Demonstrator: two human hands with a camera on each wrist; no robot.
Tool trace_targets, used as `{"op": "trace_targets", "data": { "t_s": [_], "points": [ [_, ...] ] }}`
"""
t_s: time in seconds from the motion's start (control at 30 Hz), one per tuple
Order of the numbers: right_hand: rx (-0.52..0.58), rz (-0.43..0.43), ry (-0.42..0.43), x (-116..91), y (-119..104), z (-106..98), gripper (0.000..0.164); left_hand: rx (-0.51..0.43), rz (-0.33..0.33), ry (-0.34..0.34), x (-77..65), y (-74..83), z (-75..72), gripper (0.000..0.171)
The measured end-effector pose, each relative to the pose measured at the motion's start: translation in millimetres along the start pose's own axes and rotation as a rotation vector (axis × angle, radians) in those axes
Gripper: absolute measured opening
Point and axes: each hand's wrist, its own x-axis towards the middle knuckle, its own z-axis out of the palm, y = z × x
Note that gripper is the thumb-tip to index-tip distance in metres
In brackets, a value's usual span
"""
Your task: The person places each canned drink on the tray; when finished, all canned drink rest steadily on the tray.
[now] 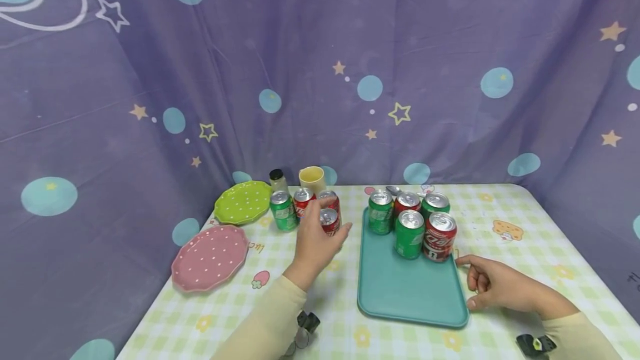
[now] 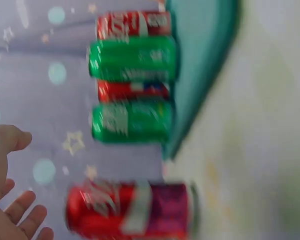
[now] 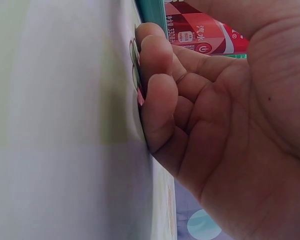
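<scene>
My left hand point(image 1: 312, 246) hovers at a small group of cans left of the tray, its thumb and fingers spread apart. Beside it stand a green can point(image 1: 284, 214) and several red cans, the nearest red can point(image 1: 330, 225) partly behind the hand. In the left wrist view, a red can point(image 2: 110, 210) lies apart from the fingers point(image 2: 21, 206). My right hand point(image 1: 507, 288) rests on the tablecloth, its index finger at the right edge of the teal tray point(image 1: 410, 296) and the other fingers loosely bent. Green cans point(image 1: 409, 238) and red cans point(image 1: 440, 240) stand upright on the tray's far half.
A pink dotted plate point(image 1: 210, 260) and a green dotted plate point(image 1: 243, 203) lie at the left. Behind the left cans stand a yellow cup point(image 1: 312, 178) and a black-lidded jar point(image 1: 278, 181). A spoon point(image 1: 393, 190) lies behind the tray, before a purple curtain point(image 1: 320, 60).
</scene>
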Motion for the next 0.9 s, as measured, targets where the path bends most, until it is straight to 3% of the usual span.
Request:
{"op": "trace_targets", "data": {
  "t_s": [0.13,0.33,0.6,0.73,0.9],
  "points": [
    [0.007,0.000,-0.003,0,0,0,0.088,-0.006,-0.104,0.000,-7.7,-28.2,-10.2,0.071],
    [0.023,-0.013,-0.003,0,-1,1,0.087,-0.109,-0.236,-0.099,-18.0,-55.6,-4.1,0.078],
    [0.020,-0.031,-0.007,-1,0,2,0.086,-0.142,-0.343,-0.176,-23.3,-74.8,4.4,0.090],
    [0.009,-0.027,0.002,-1,0,2,0.086,-0.145,-0.378,-0.218,-24.3,-80.8,7.4,0.084],
    [0.010,-0.029,0.001,-1,-1,1,0.086,-0.166,-0.390,-0.217,-25.4,-86.1,10.4,0.071]
  ]
}}
